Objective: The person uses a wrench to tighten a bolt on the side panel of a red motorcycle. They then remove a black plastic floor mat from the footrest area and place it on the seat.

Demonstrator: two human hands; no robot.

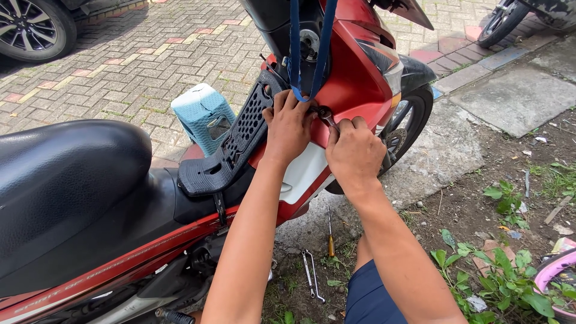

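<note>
A red scooter [354, 72] with a black seat [66, 174] stands in front of me. My left hand [289, 127] presses on its red side panel beside a black perforated inner cover [240, 135]. My right hand [354, 153] is closed around a small metal tool [327, 117] whose tip meets the panel between both hands. A blue strap [297, 54] hangs down from the steering column to just above my left hand.
A light-blue plastic stool [204, 117] stands behind the scooter. On the ground below lie a screwdriver [330, 237] and metal wrenches [312, 276]. Green weeds [498, 276] grow at right. A car wheel [30, 27] sits at top left.
</note>
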